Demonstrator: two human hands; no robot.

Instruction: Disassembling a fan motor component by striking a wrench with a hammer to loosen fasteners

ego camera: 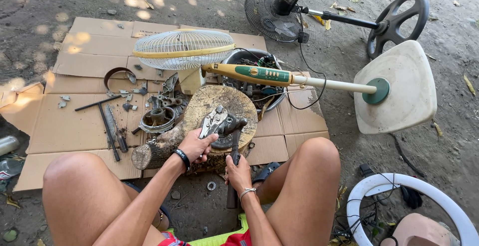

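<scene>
Left hand clamps pliers on a metal part atop the stump, frame center. Right hand wraps a hammer. I'd keep the part flat, strike short.

Someone is running an open-air repair spot on bare dirt. Flattened cardboard is serving as a workbench, with dismantled fans and what are probably motor parts lying around.

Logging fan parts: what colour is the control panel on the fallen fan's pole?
Green control panel on a yellow housing, seen best in the head view.
</scene>
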